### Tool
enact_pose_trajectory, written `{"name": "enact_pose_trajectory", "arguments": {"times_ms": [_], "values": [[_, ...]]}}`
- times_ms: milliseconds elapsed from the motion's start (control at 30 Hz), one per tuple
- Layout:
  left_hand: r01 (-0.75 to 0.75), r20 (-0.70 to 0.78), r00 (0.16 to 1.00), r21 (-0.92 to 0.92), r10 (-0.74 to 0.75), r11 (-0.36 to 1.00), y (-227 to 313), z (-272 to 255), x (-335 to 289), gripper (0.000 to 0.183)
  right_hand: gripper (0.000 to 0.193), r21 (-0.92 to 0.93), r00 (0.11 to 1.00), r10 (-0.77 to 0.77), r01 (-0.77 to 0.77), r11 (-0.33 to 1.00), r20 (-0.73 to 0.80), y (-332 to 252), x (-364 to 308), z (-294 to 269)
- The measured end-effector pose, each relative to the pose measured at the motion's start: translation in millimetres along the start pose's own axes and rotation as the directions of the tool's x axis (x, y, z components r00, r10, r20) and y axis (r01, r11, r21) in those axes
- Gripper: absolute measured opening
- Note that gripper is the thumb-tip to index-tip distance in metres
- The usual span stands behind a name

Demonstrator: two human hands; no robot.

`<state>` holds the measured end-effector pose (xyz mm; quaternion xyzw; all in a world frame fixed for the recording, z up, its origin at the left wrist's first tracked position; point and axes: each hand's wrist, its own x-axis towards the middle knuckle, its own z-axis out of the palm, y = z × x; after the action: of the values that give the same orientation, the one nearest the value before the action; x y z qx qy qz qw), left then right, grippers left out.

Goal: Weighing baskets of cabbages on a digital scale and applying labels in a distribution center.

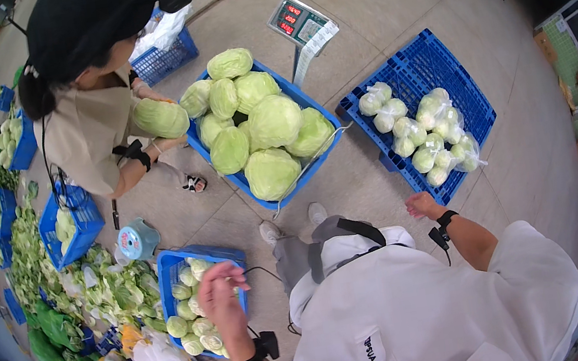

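Note:
My left hand (224,295) is raised over a blue crate (166,273) of small, round, pale-green vegetables (184,310). Its fingers are loosely bent and apart, with nothing seen in them. My right hand (424,206) hangs open, fingers slightly curled, beside the near edge of a blue pallet (463,72). Clear bags of round whitish-green vegetables (436,117) lie on that pallet. Ahead of me a large blue crate (323,157) is heaped with green cabbages (275,120). At its left side a co-worker (83,129) holds another cabbage (161,117) in both hands.
A scale with a lit red display (298,19) stands behind the large crate. To the left are a small light-blue stool (137,240), another blue crate (80,230) and loose leaves (110,285) over the floor. White plastic bags (166,359) and green sacks (54,357) lie lower left.

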<state>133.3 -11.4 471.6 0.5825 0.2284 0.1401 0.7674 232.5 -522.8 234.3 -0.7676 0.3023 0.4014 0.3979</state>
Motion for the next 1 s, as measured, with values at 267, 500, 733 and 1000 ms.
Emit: {"name": "enact_pose_trajectory", "arguments": {"times_ms": [267,500,733,1000], "values": [[0.517,-0.195,0.85,0.132,-0.489,0.846,-145,-70,-22,0.025,0.02,0.021,1.0,0.019,-0.018,1.0,-0.018,0,-6,10],[0.795,-0.316,0.589,0.063,-0.744,0.603,-251,-137,-87,0.02,0.018,0.033,0.999,0.048,-0.048,0.998,0.004,14,-4,22],[0.943,-0.364,0.331,0.081,-0.871,0.324,-277,-160,-149,0.021,0.017,0.033,0.989,0.132,-0.135,0.99,0.072,64,-9,47],[0.96,-0.381,0.277,0.067,-0.882,0.272,-291,-171,-155,0.024,0.016,0.048,0.953,0.298,-0.3,0.953,0.047,79,-5,77]]}}
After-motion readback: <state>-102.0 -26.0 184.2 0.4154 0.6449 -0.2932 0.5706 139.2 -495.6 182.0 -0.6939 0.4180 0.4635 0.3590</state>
